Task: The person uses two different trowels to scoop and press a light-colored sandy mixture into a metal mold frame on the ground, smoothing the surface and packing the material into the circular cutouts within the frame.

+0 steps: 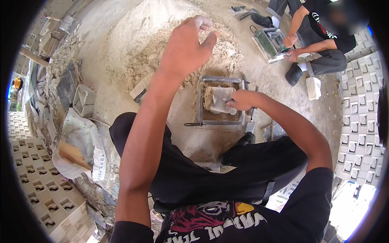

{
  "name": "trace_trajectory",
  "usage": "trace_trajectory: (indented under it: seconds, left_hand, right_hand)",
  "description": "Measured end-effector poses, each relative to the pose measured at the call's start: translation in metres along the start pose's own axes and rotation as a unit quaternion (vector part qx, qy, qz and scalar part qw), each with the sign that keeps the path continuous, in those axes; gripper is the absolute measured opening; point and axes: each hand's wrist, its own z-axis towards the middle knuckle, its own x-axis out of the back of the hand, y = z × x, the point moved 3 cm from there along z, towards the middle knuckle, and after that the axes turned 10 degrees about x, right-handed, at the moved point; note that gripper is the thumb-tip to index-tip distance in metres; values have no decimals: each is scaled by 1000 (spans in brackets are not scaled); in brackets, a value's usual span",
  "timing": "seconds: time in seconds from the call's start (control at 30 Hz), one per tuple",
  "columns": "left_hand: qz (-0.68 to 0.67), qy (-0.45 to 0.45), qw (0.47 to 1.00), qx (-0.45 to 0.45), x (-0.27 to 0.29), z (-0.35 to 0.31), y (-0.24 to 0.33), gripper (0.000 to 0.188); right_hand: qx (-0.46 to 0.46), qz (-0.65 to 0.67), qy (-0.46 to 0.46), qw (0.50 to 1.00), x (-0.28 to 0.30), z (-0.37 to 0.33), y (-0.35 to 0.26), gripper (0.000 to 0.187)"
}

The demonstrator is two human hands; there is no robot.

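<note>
My left hand point(188, 48) is raised over the far heap of sandy powder point(158, 44), thumb apart from the loosely bent fingers, and nothing shows in it. On the ground before me lies a rectangular metal mould frame point(199, 101) with a long handle at its near left corner. Inside the frame sits a flat, pale grey plate point(220, 99), with clumped damp-looking sand point(208, 99) along its left edge. My right hand point(243, 100) reaches in from the right, its fingers closed at the plate's right side. The exact grip is partly hidden by the hand.
A trowel-like tool point(250, 126) lies right of the frame. At the far right another person point(320, 36) sits working at a similar mould point(269, 44). A torn sack point(83, 141) and rubble line the left; stacked patterned blocks point(360, 117) stand right. A white block point(313, 88) lies nearby.
</note>
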Motion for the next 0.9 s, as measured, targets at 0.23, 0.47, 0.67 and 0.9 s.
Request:
trace_trajectory:
  seconds: [0.23,0.47,0.67,0.9]
  left_hand:
    - [9,6,1000,16,15,0,-11,33]
    - [8,22,1000,16,29,0,-10,34]
    - [-11,48,998,42,56,5,-10,34]
    - [34,45,993,100,81,27,-42,35]
  right_hand:
    - [-86,-85,-136,983,54,-4,-52,50]
    - [-51,5,70,996,79,19,-31,43]
    - [-71,427,288,854,27,124,-55,36]
    - [-131,549,294,772,-73,242,-90,46]
